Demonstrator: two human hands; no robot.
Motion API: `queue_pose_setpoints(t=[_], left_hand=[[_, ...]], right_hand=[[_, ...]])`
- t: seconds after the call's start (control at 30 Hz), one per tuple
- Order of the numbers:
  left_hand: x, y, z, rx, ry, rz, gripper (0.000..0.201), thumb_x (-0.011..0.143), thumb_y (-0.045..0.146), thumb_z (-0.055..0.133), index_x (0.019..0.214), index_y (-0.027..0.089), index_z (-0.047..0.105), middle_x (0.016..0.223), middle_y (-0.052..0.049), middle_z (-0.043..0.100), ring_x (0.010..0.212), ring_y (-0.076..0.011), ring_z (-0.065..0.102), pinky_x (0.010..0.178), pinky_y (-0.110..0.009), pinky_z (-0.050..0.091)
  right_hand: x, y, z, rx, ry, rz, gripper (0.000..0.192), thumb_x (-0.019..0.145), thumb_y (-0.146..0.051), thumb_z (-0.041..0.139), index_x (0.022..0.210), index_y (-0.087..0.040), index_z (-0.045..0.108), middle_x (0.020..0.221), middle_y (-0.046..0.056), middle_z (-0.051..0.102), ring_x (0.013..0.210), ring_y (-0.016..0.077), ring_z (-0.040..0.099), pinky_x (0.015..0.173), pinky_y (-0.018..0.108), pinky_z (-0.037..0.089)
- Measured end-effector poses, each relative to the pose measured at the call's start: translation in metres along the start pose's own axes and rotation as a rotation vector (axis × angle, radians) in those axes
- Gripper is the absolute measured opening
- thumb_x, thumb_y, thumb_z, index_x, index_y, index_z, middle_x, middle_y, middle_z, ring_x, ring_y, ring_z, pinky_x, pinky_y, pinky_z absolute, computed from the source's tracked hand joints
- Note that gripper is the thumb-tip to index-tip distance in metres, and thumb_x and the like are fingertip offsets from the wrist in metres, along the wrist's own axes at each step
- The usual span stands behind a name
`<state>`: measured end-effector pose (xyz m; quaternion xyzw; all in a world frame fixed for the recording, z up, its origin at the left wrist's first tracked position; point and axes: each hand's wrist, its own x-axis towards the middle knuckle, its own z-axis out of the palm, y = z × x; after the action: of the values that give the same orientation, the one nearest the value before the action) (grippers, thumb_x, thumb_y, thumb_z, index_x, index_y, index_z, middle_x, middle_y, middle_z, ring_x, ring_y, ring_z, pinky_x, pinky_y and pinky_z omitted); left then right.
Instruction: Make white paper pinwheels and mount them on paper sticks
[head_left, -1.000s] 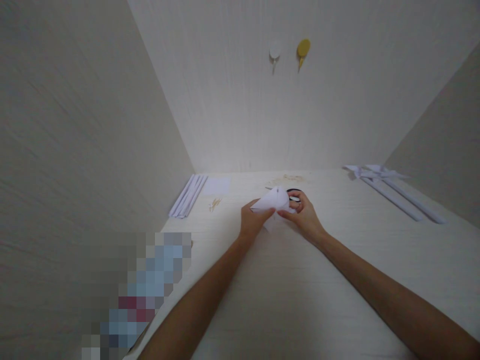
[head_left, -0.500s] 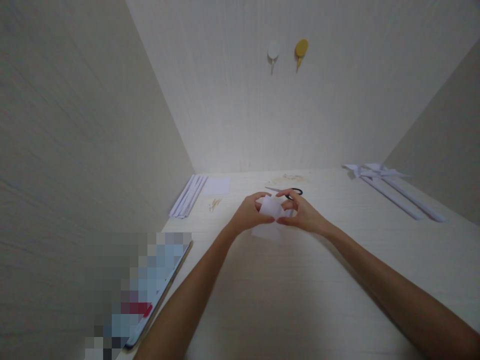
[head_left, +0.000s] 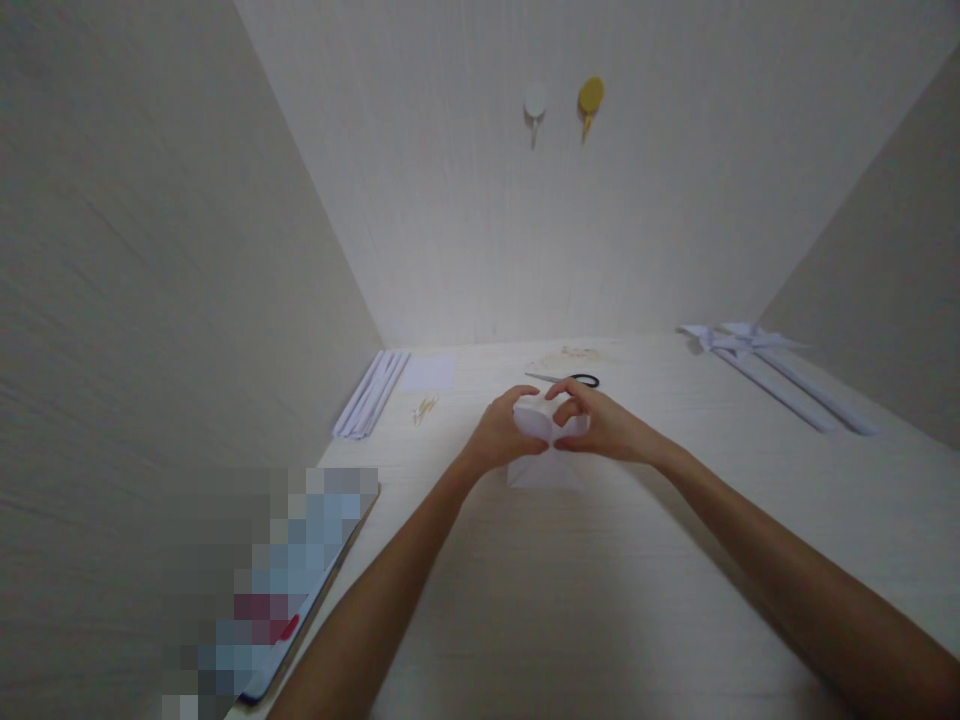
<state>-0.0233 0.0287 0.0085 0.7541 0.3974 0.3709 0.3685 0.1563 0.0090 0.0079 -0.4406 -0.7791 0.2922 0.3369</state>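
A small piece of white paper is held up between my two hands over the pale table, its upper parts curled inward and its lower part spread flat below the thumbs. My left hand grips its left side, the thumb at the paper's middle. From the right, my right hand pinches the other side, with thumb and bent fingers around a curled part. The thumb tips nearly meet. Just beyond the fingers lie scissors with black handles, partly hidden by my right hand.
Rolled white paper sticks and a flat white sheet lie back left, near small wooden sticks. Paper pinwheels on paper sticks rest at right. A blurred-out tablet-like panel is at left. Two hooks are on the wall.
The paper has shifted, and more of its lower flat part and its right curled part now show. My right fingers have bent inward. The whole view has moved slightly.
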Motion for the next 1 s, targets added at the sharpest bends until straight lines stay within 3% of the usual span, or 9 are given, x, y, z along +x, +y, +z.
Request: queue_pose_setpoints(t=[0.1,0.17,0.27,0.33,0.37,0.43,0.53,0.73,1.0], left_hand=[[0.002,-0.005,0.002,-0.12,0.156,-0.162,0.056,0.037,0.013,0.073,0.091,0.014,0.059,0.076,-0.002,0.06,0.062,-0.013,0.05,0.057,-0.024,0.039],[0.003,-0.01,0.005,-0.273,0.274,-0.287,0.054,0.037,0.014,0.074,0.089,0.014,0.06,0.07,-0.001,0.059,0.06,-0.0129,0.051,0.056,-0.025,0.04],[0.003,-0.017,0.01,-0.612,0.379,-0.414,0.047,0.04,0.014,0.072,0.085,0.014,0.059,0.068,-0.001,0.06,0.06,-0.0132,0.053,0.057,-0.026,0.042],[0.002,-0.021,0.012,-0.773,0.383,-0.417,0.038,0.043,0.014,0.071,0.079,0.014,0.059,0.067,-0.001,0.06,0.059,-0.0127,0.055,0.058,-0.026,0.043],[0.001,-0.022,0.013,-0.815,0.379,-0.409,0.034,0.044,0.015,0.071,0.076,0.014,0.059,0.067,0.0,0.06,0.059,-0.0123,0.055,0.059,-0.025,0.044],[0.001,-0.023,0.014,-0.847,0.38,-0.394,0.03,0.046,0.017,0.07,0.074,0.014,0.059,0.066,0.0,0.061,0.059,-0.0114,0.055,0.059,-0.025,0.044],[0.0,-0.023,0.014,-0.936,0.4,-0.374,0.027,0.049,0.017,0.069,0.073,0.014,0.059,0.069,0.0,0.062,0.061,-0.0109,0.056,0.062,-0.024,0.044],[-0.001,-0.021,0.018,-1.1,0.367,-0.411,0.023,0.049,0.014,0.068,0.071,0.013,0.059,0.072,-0.002,0.063,0.065,-0.0118,0.057,0.065,-0.025,0.044],[-0.002,-0.023,0.019,-1.07,0.352,-0.382,0.026,0.047,0.015,0.07,0.071,0.013,0.058,0.07,-0.001,0.062,0.064,-0.0117,0.056,0.068,-0.026,0.043]], right_hand=[[0.002,-0.009,-0.01,-0.094,0.184,-0.093,0.05,0.053,-0.026,0.073,0.097,-0.025,0.05,0.097,0.004,0.061,0.094,0.0245,0.055,0.082,0.041,0.039],[0.003,-0.014,-0.012,-0.11,0.363,-0.159,0.041,0.056,-0.029,0.072,0.092,-0.024,0.053,0.102,0.005,0.058,0.097,0.0245,0.053,0.085,0.042,0.038],[0.001,-0.013,0.0,-0.118,0.71,-0.253,0.007,0.072,-0.024,0.058,0.077,-0.023,0.054,0.087,0.004,0.059,0.087,0.0203,0.055,0.079,0.038,0.04],[-0.003,-0.004,0.014,-0.268,0.811,-0.284,0.005,0.073,-0.018,0.054,0.073,-0.023,0.053,0.078,0.003,0.058,0.08,0.0199,0.055,0.076,0.038,0.038],[-0.006,0.002,0.021,-0.365,0.811,-0.312,0.008,0.072,-0.015,0.053,0.072,-0.023,0.054,0.077,0.003,0.058,0.08,0.0202,0.054,0.077,0.04,0.035],[-0.011,0.013,0.035,-0.51,0.669,-0.413,0.017,0.07,-0.009,0.05,0.074,-0.024,0.055,0.079,0.001,0.059,0.079,0.0191,0.054,0.078,0.041,0.031],[-0.015,0.021,0.046,-0.581,0.516,-0.523,0.028,0.065,-0.004,0.048,0.081,-0.026,0.057,0.087,0.001,0.058,0.083,0.0189,0.051,0.077,0.04,0.029],[-0.015,0.018,0.048,-0.634,0.539,-0.519,0.026,0.072,-0.006,0.05,0.076,-0.029,0.06,0.09,0.001,0.058,0.088,0.0187,0.048,0.078,0.039,0.028],[-0.017,0.021,0.046,-0.532,0.474,-0.506,0.015,0.077,-0.021,0.056,0.073,-0.034,0.064,0.082,-0.002,0.062,0.082,0.0172,0.052,0.079,0.038,0.027]])
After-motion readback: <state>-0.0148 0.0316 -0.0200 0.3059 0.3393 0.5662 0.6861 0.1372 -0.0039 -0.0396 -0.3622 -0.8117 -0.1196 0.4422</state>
